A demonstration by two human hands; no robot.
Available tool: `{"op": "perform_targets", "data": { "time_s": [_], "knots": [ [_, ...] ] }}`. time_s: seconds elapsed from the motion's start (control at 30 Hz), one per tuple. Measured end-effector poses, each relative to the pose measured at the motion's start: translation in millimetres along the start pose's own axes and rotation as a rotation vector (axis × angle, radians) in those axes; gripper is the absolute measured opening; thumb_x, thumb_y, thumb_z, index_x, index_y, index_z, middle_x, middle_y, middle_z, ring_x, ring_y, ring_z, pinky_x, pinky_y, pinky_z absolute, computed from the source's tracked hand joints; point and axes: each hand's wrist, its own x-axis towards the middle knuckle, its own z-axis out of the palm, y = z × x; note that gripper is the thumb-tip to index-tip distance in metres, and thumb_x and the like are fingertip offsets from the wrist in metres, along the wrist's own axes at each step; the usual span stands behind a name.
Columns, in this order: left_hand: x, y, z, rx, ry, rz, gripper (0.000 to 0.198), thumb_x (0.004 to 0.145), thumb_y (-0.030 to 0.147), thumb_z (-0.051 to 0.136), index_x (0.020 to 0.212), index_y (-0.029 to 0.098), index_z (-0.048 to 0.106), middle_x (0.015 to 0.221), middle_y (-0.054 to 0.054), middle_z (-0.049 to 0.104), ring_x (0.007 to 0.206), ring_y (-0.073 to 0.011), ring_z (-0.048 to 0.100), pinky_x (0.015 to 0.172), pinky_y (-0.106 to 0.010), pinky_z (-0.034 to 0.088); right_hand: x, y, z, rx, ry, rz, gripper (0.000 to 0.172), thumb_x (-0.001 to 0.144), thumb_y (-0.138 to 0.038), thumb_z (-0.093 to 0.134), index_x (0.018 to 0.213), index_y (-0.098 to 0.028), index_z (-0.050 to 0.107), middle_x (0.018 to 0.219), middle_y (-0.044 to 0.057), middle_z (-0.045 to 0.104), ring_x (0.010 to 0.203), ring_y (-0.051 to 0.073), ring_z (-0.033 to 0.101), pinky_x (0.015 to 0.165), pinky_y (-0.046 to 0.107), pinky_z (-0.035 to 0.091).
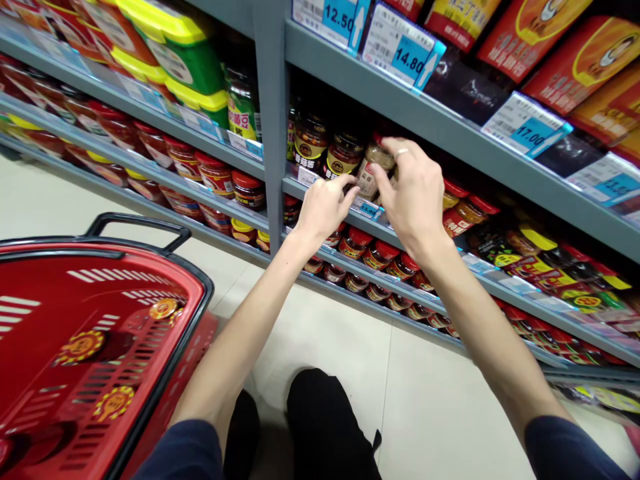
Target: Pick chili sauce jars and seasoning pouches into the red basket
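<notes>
The right hand (413,193), a ring on one finger, is closed around a small glass jar of brownish paste with a pale label (373,165): the fingers curl over its top and the thumb presses on the label. The left hand (325,208) is just left of it, fingers bent and narrow, the tips touching the jar's lower left side; whether it truly grips cannot be told. The jar stands at the front edge of a grey metal shelf (293,187), close to the upright post.

Just left of the jar on the same shelf stand dark-lidded jars with yellow and black labels (327,150). On the shelf below, under the wrists, sit rows of red-lidded jars (373,252). Blue and white price tags (405,57) hang on the shelf edge above. At the near left is a red plastic shopping basket with a black handle (45,267), on the pale tiled floor (430,400).
</notes>
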Motion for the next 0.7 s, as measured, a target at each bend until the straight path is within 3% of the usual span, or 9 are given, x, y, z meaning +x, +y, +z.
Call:
{"op": "perform_targets", "data": {
  "time_s": [0.1, 0.2, 0.47, 0.7],
  "knots": [
    [-1, 1, 1.8, 0.026, -0.001, -0.001, 0.028, 0.101, 0.034, 0.054, 0.115, 0.021, 0.075, 0.072, -0.005, 0.075, 0.073, -0.0242, 0.071, 0.078, -0.035, 0.053, 30, 5, 11, -0.043, -0.019, 0.020, 0.045, 0.105, -0.055, 0.041, 0.130, -0.023, 0.061, 0.117, 0.018, 0.070, 0.118, 0.039, 0.064, 0.092, 0.055, 0.053],
    [-3, 2, 0.3, 0.050, -0.001, 0.000, 0.030, 0.102, 0.034, 0.052, 0.113, 0.020, 0.076, 0.075, -0.006, 0.075, 0.072, -0.0233, 0.070, 0.076, -0.034, 0.052, 42, 14, 20, -0.048, -0.050, 0.064, 0.045, 0.105, -0.054, 0.039, 0.122, -0.023, 0.066, 0.112, 0.020, 0.070, 0.115, 0.041, 0.064, 0.093, 0.059, 0.052],
    [-3, 3, -2.3, 0.034, 0.026, 0.008, 0.033, 0.104, 0.036, 0.048, 0.114, 0.021, 0.075, 0.077, -0.006, 0.075, 0.072, -0.0236, 0.070, 0.074, -0.034, 0.051, 25, 16, 7, -0.018, -0.029, 0.026, 0.044, 0.106, -0.043, 0.036, 0.132, -0.025, 0.066, 0.116, 0.016, 0.075, 0.119, 0.037, 0.065, 0.096, 0.054, 0.053],
    [-5, 5, 0.0, 0.010, 0.048, 0.021, 0.029, 0.103, 0.033, 0.050, 0.113, 0.020, 0.074, 0.063, -0.002, 0.068, 0.060, -0.0197, 0.062, 0.067, -0.030, 0.045, 3, 14, -6, -0.062, -0.003, 0.082, 0.049, 0.106, -0.050, 0.041, 0.144, -0.022, 0.054, 0.134, 0.020, 0.066, 0.126, 0.039, 0.061, 0.095, 0.052, 0.054]
  ]
}}
